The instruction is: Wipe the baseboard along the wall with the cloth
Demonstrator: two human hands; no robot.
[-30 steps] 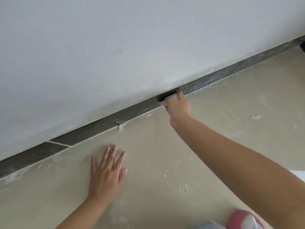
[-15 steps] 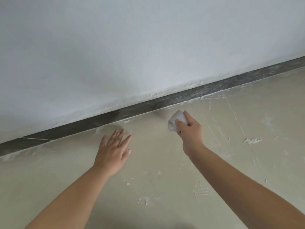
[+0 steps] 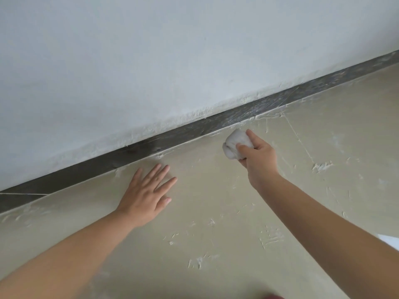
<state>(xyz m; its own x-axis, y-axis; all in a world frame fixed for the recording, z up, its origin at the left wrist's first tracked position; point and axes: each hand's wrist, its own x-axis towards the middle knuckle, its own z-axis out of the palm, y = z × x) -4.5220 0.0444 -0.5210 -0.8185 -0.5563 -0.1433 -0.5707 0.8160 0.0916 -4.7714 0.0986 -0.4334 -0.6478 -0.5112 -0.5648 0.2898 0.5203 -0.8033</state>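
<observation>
**Cloth held just short of the baseboard**

I see the dark baseboard [image 3: 194, 128] running as a slanted band from the lower left edge of the view up to the upper right, between the white wall [image 3: 172, 50] above it and the beige floor [image 3: 216, 212] below it. Its right stretch looks streaked and dusty; the stretch nearer the left looks darker and smoother.

The white cloth [image 3: 234, 141] is bunched into a ball in my right hand [image 3: 259, 158]. The thumb and fingers curl round it and grip it. The cloth sits over the floor just beside the baseboard's lower edge; I cannot tell whether it touches the board.

My left hand [image 3: 146, 195] lies flat on the floor, palm down, fingers straight and slightly spread, holding nothing. Its fingertips point toward the baseboard and stop near it, apart from it.

Both bare forearms reach in from the bottom of the view. White scrapes and flecks of dried plaster dot the floor, thickest along the foot of the baseboard and to the right of the cloth.
</observation>
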